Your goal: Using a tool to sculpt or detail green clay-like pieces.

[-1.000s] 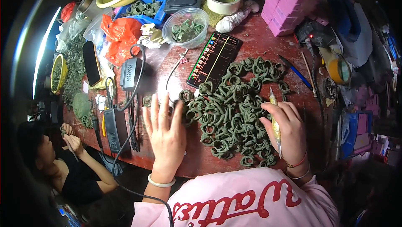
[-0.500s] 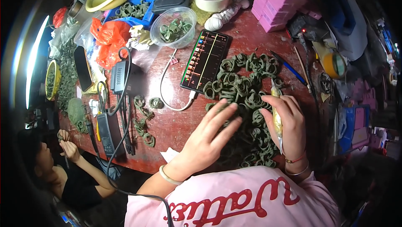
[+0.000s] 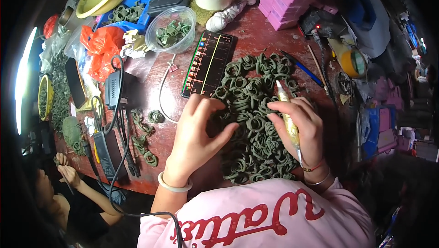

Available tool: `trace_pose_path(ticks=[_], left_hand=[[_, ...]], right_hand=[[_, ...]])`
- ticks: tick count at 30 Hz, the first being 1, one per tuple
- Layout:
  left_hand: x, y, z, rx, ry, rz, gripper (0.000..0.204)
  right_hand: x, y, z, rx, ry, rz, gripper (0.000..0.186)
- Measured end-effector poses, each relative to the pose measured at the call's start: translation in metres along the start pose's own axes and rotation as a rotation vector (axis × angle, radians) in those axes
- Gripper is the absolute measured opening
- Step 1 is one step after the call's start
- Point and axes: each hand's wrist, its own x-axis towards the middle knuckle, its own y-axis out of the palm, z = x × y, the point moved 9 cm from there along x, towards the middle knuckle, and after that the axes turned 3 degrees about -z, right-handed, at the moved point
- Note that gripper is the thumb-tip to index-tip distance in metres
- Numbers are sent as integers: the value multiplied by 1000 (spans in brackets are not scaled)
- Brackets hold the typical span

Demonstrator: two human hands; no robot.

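Note:
A large heap of dark green ring-shaped pieces [image 3: 256, 124] covers the table in front of me. At its left side is my left hand [image 3: 196, 133], fingers bent and thumb apart, with nothing visible held between them. Its fingertips reach the heap's edge beside the lower end of a phone [image 3: 209, 65]. Over the heap's right side, my right hand [image 3: 302, 131] is closed round a pen-like tool [image 3: 290, 126] with a yellow wrapped grip. The tool's pale tip points away from me above the rings, and its rear end sticks out near my wrist.
A clear tub [image 3: 188, 37] of green pieces stands beyond the phone. Black power adapters [image 3: 109, 149] with cables and a few loose rings [image 3: 145, 145] lie left. Pink blocks [image 3: 290, 1] are stacked far right, near a blue pen [image 3: 308, 73]. Another person's hands [image 3: 68, 175] work at lower left.
My left hand has moved left off the middle of the heap, and its fingers have bent. The tool in my right hand now leans left, its tip further out. The whole view has shifted slightly.

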Motion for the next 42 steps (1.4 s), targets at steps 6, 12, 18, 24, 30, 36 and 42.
trace_pose_path(ticks=[6, 12, 18, 24, 30, 36, 42], left_hand=[[-4, 10, -9, 47, 166, 63, 29], [-1, -29, 27, -9, -136, -325, 24], [7, 2, 1, 251, 99, -158, 30], [8, 2, -8, 326, 127, -134, 23], [19, -43, 25, -334, -140, -362, 18], [35, -70, 2, -186, 85, -484, 40], [-8, 22, -35, -588, 52, 167, 24]], right_hand=[[-1, 34, 21, 40, -100, 240, 36], [-5, 32, 16, 18, -85, 184, 32], [-7, 29, 18, 26, -102, 186, 32], [-8, 27, 18, 15, -118, 188, 33], [-9, 25, 19, 18, -115, 190, 33], [-6, 24, 21, 4, -105, 184, 34], [-1, -3, 25, 241, -18, -34, 40]])
